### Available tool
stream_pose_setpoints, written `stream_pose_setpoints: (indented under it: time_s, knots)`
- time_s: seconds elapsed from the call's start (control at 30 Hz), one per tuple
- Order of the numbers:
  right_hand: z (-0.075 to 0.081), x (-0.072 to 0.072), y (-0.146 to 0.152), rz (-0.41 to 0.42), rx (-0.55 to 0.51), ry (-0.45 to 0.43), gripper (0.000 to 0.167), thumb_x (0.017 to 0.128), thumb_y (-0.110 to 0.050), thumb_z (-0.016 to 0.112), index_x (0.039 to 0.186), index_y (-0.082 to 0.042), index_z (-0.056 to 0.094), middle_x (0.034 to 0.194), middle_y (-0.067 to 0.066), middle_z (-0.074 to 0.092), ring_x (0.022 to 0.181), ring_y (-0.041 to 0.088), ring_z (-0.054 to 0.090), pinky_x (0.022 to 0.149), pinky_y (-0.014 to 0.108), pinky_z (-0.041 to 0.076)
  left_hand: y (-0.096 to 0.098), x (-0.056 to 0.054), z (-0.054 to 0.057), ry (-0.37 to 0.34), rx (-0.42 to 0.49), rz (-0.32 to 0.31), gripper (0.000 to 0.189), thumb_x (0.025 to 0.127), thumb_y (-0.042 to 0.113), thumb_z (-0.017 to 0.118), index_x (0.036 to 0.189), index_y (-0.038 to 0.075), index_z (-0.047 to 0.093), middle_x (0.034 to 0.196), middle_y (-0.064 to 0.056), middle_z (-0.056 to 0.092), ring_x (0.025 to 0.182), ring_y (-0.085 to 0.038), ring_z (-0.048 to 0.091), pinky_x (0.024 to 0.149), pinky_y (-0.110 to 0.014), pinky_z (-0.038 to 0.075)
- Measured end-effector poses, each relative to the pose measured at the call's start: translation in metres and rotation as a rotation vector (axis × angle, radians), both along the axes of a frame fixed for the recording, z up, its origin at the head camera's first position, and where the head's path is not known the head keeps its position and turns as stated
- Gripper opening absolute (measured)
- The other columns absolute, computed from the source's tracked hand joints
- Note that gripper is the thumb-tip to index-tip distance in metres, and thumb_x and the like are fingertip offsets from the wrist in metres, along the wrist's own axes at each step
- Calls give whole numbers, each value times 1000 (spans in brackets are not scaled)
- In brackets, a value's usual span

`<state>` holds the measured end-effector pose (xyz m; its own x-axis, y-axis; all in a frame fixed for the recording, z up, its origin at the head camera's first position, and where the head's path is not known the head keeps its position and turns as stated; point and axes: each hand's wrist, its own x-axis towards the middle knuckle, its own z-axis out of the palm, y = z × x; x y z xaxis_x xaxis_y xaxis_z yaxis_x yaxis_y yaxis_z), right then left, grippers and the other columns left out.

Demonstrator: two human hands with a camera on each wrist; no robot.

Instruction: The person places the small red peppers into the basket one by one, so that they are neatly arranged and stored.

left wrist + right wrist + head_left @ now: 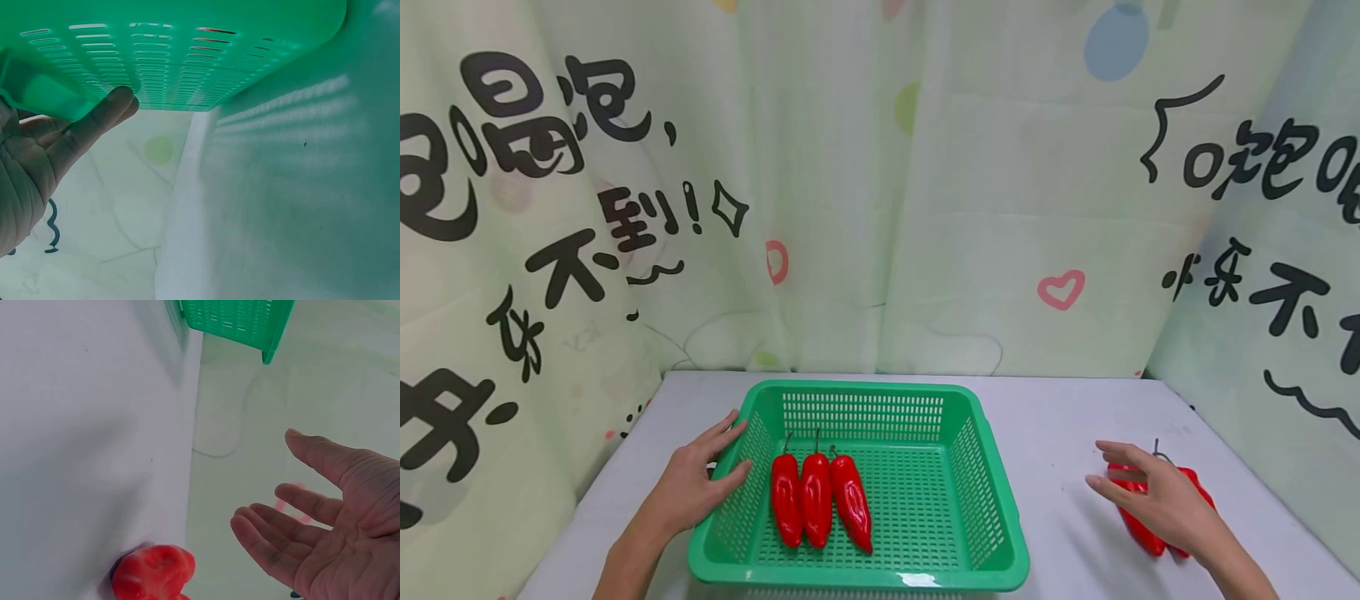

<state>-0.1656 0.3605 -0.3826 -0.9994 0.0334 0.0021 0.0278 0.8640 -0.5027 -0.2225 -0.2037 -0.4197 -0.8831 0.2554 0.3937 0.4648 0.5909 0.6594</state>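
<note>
from the head view, the left hand [696,483] rests flat and open against the green basket's [992,508] left rim; three red peppers [817,500] lie side by side inside. the right hand [1153,496] hovers open, empty, over more peppers on the table [1060,442]. left wrist: straight fingers [94,122] touch the basket's [187,56] wall. right wrist: loose palm [325,537] near a pepper [153,572].

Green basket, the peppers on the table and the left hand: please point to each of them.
Green basket [850,387], head view, far rim.
Peppers on the table [1142,532], head view, red body below the right hand.
Left hand [692,487], head view, back of the hand.
</note>
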Motion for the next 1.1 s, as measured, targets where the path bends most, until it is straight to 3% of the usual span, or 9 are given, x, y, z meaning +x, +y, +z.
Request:
stream_pose_setpoints:
  time_s: [0.23,0.53,0.87,1.1]
  knots:
    - [-4,-1,7,-43,18,-54,85,91,-52,73,150,2,44,140,37,49,121,55,51,72,50,62,0,0,0,5,6,-7,58,90,7,75,141,-12,54,153,-31,44,108,-44,69,75,-40,63]
    - [-12,0,12,-48,53,-12,84,88,-47,77,150,0,45,140,40,45,119,57,46,70,50,62,-1,1,0,5,5,-8,58,90,6,75,140,-12,54,152,-32,44,107,-43,70,74,-39,63]
    - [-21,-1,24,-89,52,-54,91,85,-45,81,149,4,40,137,41,41,117,59,43,69,50,62,0,0,-1,10,12,-10,57,89,5,75,140,-12,55,151,-33,44,107,-45,69,74,-40,63]
    - [-28,-3,33,-70,58,-17,83,88,-41,79,147,4,43,136,40,43,117,58,43,71,52,61,0,-1,-2,12,5,-3,58,89,6,75,140,-12,55,152,-32,44,108,-44,69,74,-40,63]
